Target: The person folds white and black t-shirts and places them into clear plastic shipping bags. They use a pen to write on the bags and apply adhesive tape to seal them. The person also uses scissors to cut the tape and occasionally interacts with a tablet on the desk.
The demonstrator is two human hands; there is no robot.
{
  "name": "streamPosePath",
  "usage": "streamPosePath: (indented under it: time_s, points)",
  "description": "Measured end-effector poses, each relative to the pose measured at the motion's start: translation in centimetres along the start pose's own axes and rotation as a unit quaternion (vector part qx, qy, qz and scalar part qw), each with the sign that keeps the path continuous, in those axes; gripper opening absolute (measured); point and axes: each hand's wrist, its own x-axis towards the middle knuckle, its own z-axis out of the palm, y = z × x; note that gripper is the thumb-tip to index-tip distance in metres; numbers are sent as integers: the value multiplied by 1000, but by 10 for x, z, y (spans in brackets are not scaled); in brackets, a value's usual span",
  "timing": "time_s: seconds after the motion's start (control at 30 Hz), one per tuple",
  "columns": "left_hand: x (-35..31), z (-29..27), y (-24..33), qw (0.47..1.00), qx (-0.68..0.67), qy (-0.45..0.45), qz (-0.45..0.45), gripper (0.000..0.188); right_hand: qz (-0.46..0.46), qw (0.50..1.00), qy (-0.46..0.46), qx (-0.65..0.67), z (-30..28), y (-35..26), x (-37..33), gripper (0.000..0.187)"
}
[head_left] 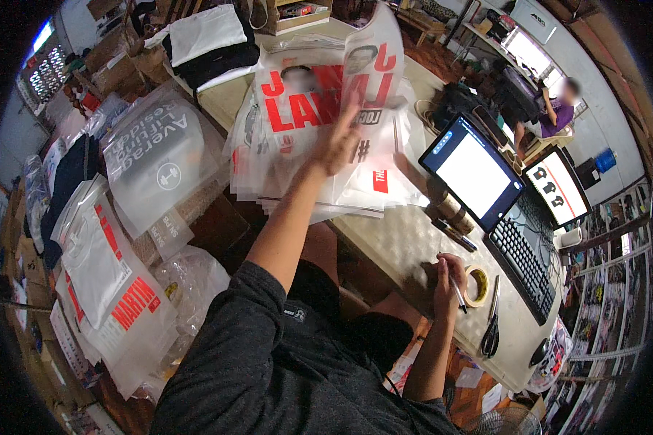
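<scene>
Dark shirt (268, 362) fills the near side, before a pale table (392, 250). Toward its far left lies a pile of clear printed sheets (286, 170), edges unevenly fanned; one raised sheet (379, 47) curls up on the far side. The left hand (337, 143) reaches to it, fingers extended, though blur means I cannot tell whether they pinch it. Turning it well probably calls for a light edge grip, without creasing the film or shifting the pile. To the right, the right hand (448, 279) has its fingers closed round a pen (458, 296), beside a tape roll (485, 285)
</scene>
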Motion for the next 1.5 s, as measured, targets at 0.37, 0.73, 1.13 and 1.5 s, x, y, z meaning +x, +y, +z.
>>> streamPosePath:
  time_s: [0.37,0.73,1.13,1.5]
  points:
    - [-46,-77,-80,738,644,171,-103,55,-7,1000,-1,5,3,-2,1,16]
    - [4,1,9,842,524,120,-38,31,5,1000,-8,-19,0,1,1,13]
    - [-9,48,4,872,485,56,-12,47,-21,999,-5,-38,-1,9,2,13]
    - [0,-55,-17,962,197,127,-142,75,-15,999,-3,-31,0,1,0,14]
